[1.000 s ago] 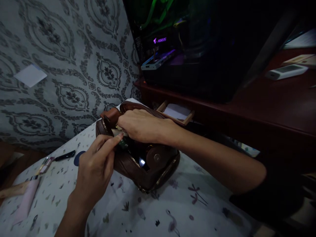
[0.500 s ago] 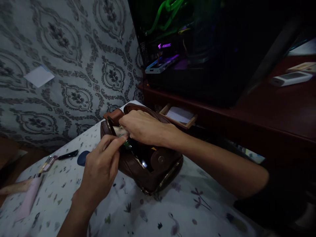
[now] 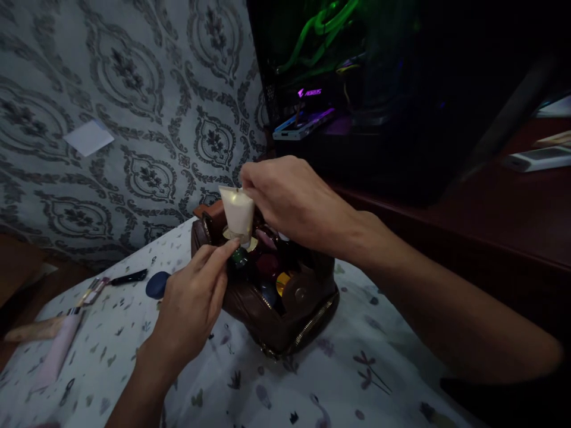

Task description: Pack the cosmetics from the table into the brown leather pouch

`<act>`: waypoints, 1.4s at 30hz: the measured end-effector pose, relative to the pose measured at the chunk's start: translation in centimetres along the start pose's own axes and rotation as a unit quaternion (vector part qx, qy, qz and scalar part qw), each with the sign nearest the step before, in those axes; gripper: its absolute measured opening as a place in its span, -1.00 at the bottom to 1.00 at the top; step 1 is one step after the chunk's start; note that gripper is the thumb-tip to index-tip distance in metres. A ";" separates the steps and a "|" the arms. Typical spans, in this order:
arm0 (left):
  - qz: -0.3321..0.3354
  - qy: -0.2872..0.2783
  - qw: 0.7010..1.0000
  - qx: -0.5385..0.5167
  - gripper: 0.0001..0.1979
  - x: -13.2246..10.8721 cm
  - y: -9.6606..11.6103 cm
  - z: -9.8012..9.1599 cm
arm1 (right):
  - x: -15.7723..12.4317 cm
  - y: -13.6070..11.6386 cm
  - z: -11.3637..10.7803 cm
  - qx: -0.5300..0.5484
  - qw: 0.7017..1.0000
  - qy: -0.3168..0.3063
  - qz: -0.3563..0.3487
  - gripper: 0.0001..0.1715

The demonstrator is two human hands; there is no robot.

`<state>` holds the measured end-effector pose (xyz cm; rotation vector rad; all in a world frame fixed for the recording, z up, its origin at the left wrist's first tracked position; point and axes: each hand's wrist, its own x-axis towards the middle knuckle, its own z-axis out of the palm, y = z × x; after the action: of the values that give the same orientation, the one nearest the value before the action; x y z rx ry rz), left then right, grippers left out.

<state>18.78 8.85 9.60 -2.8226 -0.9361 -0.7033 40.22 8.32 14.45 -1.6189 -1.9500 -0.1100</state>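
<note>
A brown leather bag [image 3: 276,330] sits on the patterned cloth with its zipped mouth open. My right hand [image 3: 294,199] is above it, fingers pinched on the flat top end of a cream-coloured squeeze tube [image 3: 238,214]. The tube is upright, cap end down, over the bag's mouth. My left hand [image 3: 196,297] is closed at the bag's near left rim, its forefinger reaching to the tube's lower end. Inside the bag show a green item [image 3: 239,255], a yellow round item [image 3: 282,283] and other dark items.
Left of the bag on the cloth [image 3: 214,386] lie a dark blue oval item [image 3: 157,285], a black slim item [image 3: 129,277] and a pink tube [image 3: 60,351]. A dark computer case [image 3: 392,142] stands on the red-brown desk [image 3: 495,220] behind. Patterned wallpaper [image 3: 147,119] borders the left.
My right hand has risen out of the bag with the cream tube, which now shows almost whole. My left hand stays by the rim. The view has shifted slightly.
</note>
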 end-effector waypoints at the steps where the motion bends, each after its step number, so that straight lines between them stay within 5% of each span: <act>1: 0.004 -0.001 1.000 -0.001 -0.61 0.0 0.0 0.0 | 0.0 0.1 -0.2 0.002 1.000 0.002 0.006 -0.76; 9: 0.040 -0.040 0.998 -0.017 -0.57 -0.4 0.3 -1.3 | 0.7 -0.2 1.0 -0.016 1.000 0.022 0.006 -0.75; 26: 0.047 -0.067 0.996 0.023 -0.51 -0.6 0.5 -1.7 | 5.0 -3.4 5.3 0.017 0.998 -0.055 0.008 -0.65; 34: 0.045 -0.070 0.996 0.012 -0.46 -0.8 0.4 -1.4 | 5.1 -2.7 5.9 0.121 0.988 -0.061 0.071 -0.77; 42: 0.055 -0.068 0.996 0.019 -0.46 -0.7 0.5 -1.5 | 4.6 -3.5 5.7 0.146 0.970 -0.145 0.132 -0.75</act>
<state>17.95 7.73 10.64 -2.8920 -0.7958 -0.4809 34.43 13.84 13.13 -1.7447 -1.8276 0.5229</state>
